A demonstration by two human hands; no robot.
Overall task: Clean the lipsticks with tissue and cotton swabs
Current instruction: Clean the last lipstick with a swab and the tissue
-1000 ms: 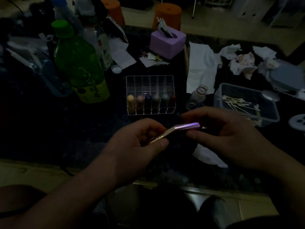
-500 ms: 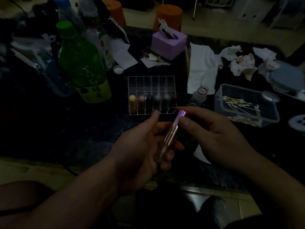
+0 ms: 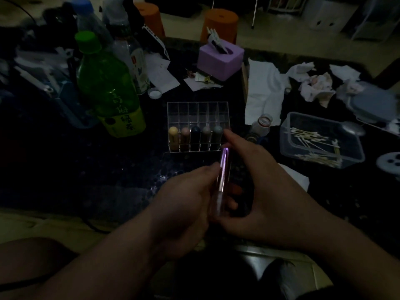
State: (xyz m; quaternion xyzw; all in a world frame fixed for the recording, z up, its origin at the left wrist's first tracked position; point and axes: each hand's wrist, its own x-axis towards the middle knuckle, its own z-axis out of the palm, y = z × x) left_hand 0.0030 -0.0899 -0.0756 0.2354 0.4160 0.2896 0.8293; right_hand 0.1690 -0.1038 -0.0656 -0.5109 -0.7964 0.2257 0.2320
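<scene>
Lipstick (image 3: 223,169), one, purple, between both hands.
Long axis points away, toward the clear rack (image 3: 198,109); left hand (image 3: 190,204) clamps its lower barrel, right hand (image 3: 266,191) cups alongside (hold too blurred to tell).

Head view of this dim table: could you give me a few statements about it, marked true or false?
1. The left hand and right hand hold one lipstick between them. True.
2. The cotton swabs lie in the purple box. False: they lie in the clear tub.
3. Every row of the organizer is full. False: only its front row holds lipsticks.
4. A green bottle stands left of the organizer. True.
</scene>
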